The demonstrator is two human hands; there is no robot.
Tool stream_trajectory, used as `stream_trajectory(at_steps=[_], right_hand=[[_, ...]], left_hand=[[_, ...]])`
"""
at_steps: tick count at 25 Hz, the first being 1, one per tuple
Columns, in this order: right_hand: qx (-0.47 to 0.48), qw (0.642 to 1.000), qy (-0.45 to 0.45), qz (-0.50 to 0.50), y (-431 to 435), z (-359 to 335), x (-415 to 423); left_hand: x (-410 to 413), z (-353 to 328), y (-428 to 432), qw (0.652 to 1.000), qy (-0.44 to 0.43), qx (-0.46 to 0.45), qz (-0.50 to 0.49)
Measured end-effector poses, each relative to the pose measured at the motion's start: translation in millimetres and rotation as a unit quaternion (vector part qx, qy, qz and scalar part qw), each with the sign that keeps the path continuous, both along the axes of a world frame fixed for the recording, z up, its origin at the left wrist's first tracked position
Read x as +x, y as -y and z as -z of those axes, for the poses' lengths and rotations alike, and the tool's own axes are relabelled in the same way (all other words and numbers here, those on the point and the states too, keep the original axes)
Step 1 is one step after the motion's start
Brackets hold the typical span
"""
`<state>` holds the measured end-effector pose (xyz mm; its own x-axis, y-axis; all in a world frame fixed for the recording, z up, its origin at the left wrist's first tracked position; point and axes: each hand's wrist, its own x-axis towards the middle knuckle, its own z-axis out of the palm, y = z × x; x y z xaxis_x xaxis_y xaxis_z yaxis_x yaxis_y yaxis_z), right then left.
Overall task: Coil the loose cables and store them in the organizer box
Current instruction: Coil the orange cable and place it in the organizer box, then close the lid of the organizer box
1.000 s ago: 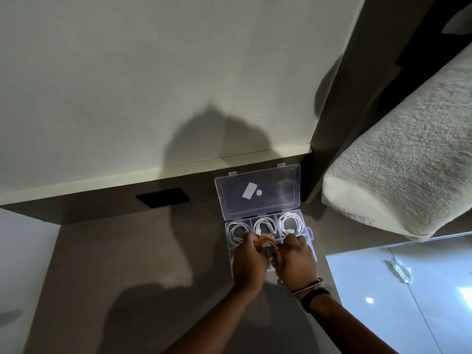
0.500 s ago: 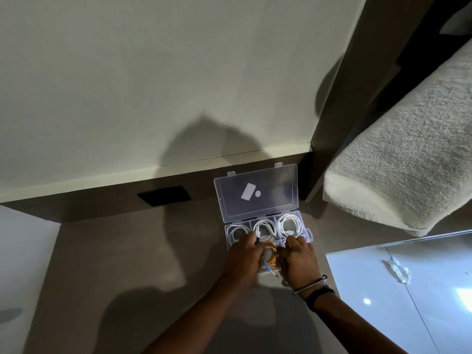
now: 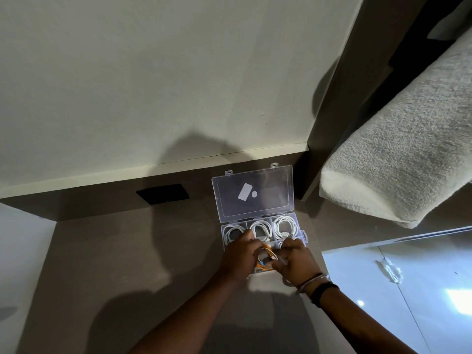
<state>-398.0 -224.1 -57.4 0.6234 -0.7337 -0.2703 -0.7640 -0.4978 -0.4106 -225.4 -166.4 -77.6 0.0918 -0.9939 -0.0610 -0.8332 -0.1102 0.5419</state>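
Organizer box (image 3: 302,235): three far compartments already held white coils (image 3: 284,226); left hand (image 3: 240,254) and right hand (image 3: 293,261), fingers curled, pressed orange cable (image 3: 267,251) into near-middle compartment; lid (image 3: 252,192) open, likely near done.

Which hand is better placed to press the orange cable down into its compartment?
Probably the left hand: its fingers already curl over the orange cable in the organizer box. The right hand sits at the coil's right edge, suited to steadying it.
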Motion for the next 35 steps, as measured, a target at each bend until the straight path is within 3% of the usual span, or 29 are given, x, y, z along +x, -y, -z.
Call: stream_trajectory(at_steps=[7, 15, 17, 19, 21, 23, 24, 26, 27, 29, 30, 32, 35], right_hand=[[0.040, 0.998, 0.038, -0.017, 4.0, 2.5, 1.0], [0.010, 0.998, -0.058, -0.007, 6.4, 0.9, 14.5], [0.025, 0.999, -0.047, -0.005, 7.1, -1.7, 13.3], [0.028, 0.999, 0.009, 0.035, 14.2, -11.8, 3.5], [-0.024, 0.986, 0.107, 0.129, 30.6, -23.1, -8.0], [-0.075, 0.953, 0.189, 0.223, 53.7, -28.9, -10.5], [-0.037, 0.945, 0.200, 0.258, 66.2, -32.2, -8.2], [0.121, 0.944, 0.159, 0.262, 85.0, -36.9, 3.6], [0.193, 0.927, 0.177, 0.268, 92.8, -37.1, 9.3], [0.300, 0.841, 0.287, 0.348, 100.3, -37.5, 12.0], [0.325, 0.816, 0.306, 0.368, 102.0, -36.7, 5.9], [0.316, 0.822, 0.311, 0.356, 98.6, -38.7, -7.0], [0.250, 0.873, 0.346, 0.237, 79.2, -46.9, -22.1]], left_hand=[[2.0, 1.3, -2.8, 1.000, 0.021, 0.001, 0.007], [6.0, -1.6, -0.1, 1.000, 0.017, -0.001, 0.012], [11.2, -6.1, -3.4, 1.000, -0.006, -0.026, -0.002], [21.3, -14.5, -8.2, 0.990, -0.062, -0.096, -0.078], [38.4, -21.9, -5.5, 0.944, -0.130, -0.152, -0.262], [62.3, -29.7, 10.9, 0.863, -0.248, -0.127, -0.422], [71.1, -34.8, 21.4, 0.830, -0.333, -0.082, -0.439], [80.8, -47.2, 37.1, 0.801, -0.449, -0.003, -0.395], [82.4, -53.3, 41.5, 0.799, -0.473, 0.012, -0.372], [81.8, -64.1, 41.4, 0.791, -0.496, -0.005, -0.358], [81.3, -67.6, 38.4, 0.787, -0.502, -0.017, -0.358], [81.0, -70.5, 28.6, 0.796, -0.498, -0.029, -0.342], [73.4, -62.2, -4.1, 0.867, -0.430, -0.018, -0.249]])
